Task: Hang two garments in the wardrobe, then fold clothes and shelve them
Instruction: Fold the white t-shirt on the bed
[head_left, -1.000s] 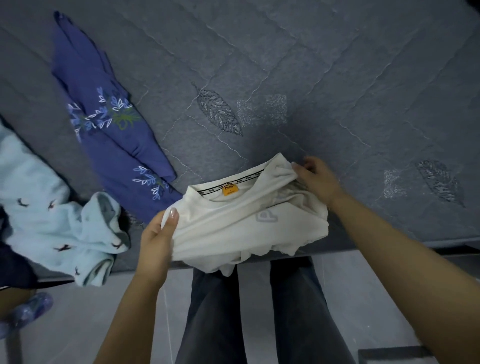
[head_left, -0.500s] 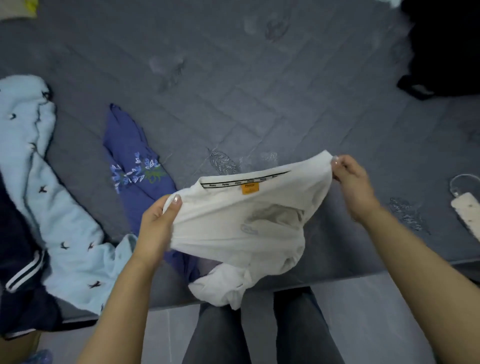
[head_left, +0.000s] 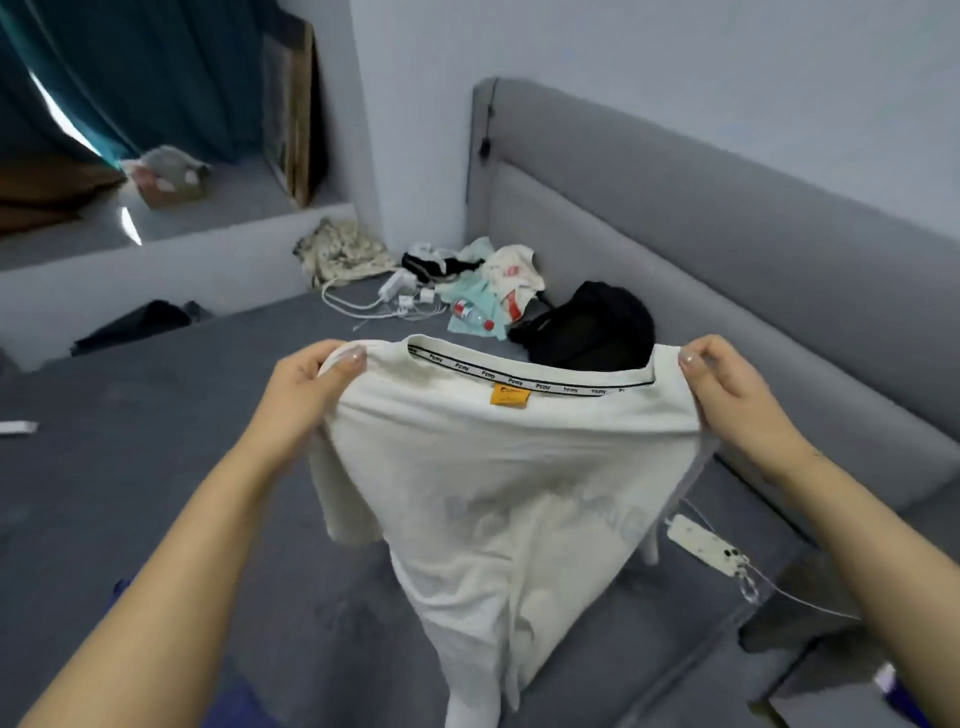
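A grey bed (head_left: 156, 467) fills the lower view, its padded grey headboard (head_left: 727, 234) running along the right edge under a pale wall (head_left: 623, 52). A teal curtain (head_left: 130, 67) hangs at the far left above a ledge. Held up above the middle of the bed is a white T-shirt (head_left: 509, 493), collar uppermost, an orange label (head_left: 510, 396) sewn below the printed neck tape; the body hangs free toward the bed's near edge. The left hand (head_left: 306, 384) pinches the shirt's left shoulder between thumb and curled fingers; the right hand (head_left: 727, 389) pinches the right shoulder likewise, so that the garment spans the gap between the two hands. Behind the collar, against the headboard, lies a black bag (head_left: 587, 322). At the bed's far corner lies a heap of loose clothes (head_left: 493, 280), with white chargers and cables (head_left: 384, 301) just beside it. A white power strip (head_left: 706, 545) rests near the right edge, below the right forearm.
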